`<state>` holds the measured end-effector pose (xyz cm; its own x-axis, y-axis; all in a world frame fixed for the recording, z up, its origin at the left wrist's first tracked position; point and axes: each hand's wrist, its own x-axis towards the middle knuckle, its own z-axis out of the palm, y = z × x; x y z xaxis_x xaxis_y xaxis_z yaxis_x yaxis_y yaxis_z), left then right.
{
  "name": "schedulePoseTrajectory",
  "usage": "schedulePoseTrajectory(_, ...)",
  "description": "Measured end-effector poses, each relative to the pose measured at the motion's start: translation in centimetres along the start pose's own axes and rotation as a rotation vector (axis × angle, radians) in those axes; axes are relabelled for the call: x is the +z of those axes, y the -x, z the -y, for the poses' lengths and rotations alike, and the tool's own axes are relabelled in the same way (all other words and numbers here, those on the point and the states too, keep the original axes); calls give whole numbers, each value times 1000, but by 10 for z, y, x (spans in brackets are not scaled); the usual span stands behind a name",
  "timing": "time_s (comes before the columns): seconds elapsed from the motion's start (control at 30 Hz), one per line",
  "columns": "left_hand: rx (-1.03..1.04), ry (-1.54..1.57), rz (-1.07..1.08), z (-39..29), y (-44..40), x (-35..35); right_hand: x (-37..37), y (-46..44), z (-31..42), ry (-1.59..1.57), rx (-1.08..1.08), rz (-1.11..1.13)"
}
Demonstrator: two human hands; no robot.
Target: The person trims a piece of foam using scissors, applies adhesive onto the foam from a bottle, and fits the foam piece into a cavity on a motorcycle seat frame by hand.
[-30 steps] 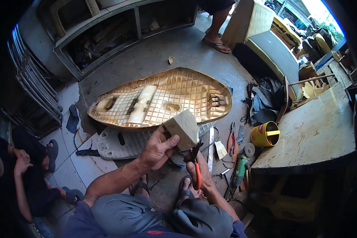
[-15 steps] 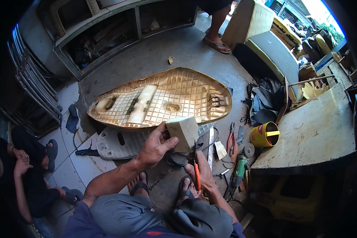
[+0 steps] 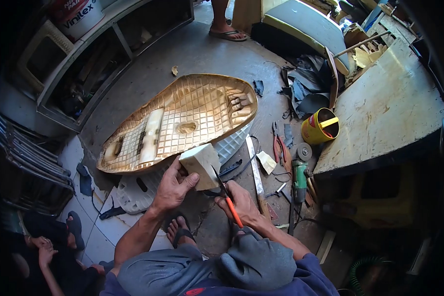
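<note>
My left hand (image 3: 175, 187) grips a pale foam block (image 3: 200, 166) from its left side, thumb on the near face. Scissors (image 3: 234, 212) with orange handles are in my right hand (image 3: 242, 203), their dark blades against the block's right side. How far the blades go into the foam, I cannot tell. Just beyond the block lies a large brownish seat foam (image 3: 175, 111) with a gridded surface, a pale strip across it and a small hole. Partly under that foam shows a white plastic seat base (image 3: 133, 195).
Right of my hands lie a metal ruler-like strip (image 3: 255, 170), a foam scrap (image 3: 266, 162), red-handled pliers (image 3: 281, 148) and a green angle grinder (image 3: 299, 180). A yellow can (image 3: 311, 129) stands by a board (image 3: 380, 108). Other people's feet and hands (image 3: 42, 246) appear at back and left.
The view has shifted, so the seat foam and floor tools sit further left. The scissors have tilted, blades now slanting up-left along the block's right side. Both hands keep their hold.
</note>
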<state>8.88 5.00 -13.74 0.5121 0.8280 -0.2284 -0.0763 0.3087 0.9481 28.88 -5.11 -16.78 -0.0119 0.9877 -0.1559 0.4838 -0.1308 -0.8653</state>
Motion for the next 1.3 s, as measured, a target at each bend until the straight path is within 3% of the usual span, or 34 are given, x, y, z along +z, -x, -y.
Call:
schedulePoseTrajectory(0.17,51,194,-86,-8,0,9,-1,0,4,-47,-11,19)
schedulePoseTrajectory(0.27,23,-79,83,-1,-1,9,-3,-4,3,-31,-43,-77)
schedulePoseTrajectory(0.4,-29,35,99,2,4,19,4,-4,-15,-48,-162,-176)
schedulePoseTrajectory(0.53,-18,51,98,6,7,21,5,5,-10,-123,-49,-144)
schedulePoseTrajectory(0.7,-65,309,81,6,7,4,-9,7,4,-142,61,-52)
schedulePoseTrajectory(0.73,-63,305,79,3,7,2,-14,5,10,-152,105,2)
schedulePoseTrajectory(0.87,-45,159,45,3,10,1,-22,5,10,5,-46,91)
schedulePoseTrajectory(1.0,-15,-53,74,-7,10,5,-27,2,24,82,-61,51)
schedulePoseTrajectory(1.13,17,-43,87,-9,12,12,-19,1,16,123,-145,-39)
schedulePoseTrajectory(1.3,-16,-79,127,-4,12,8,-10,10,1,-118,70,-37)
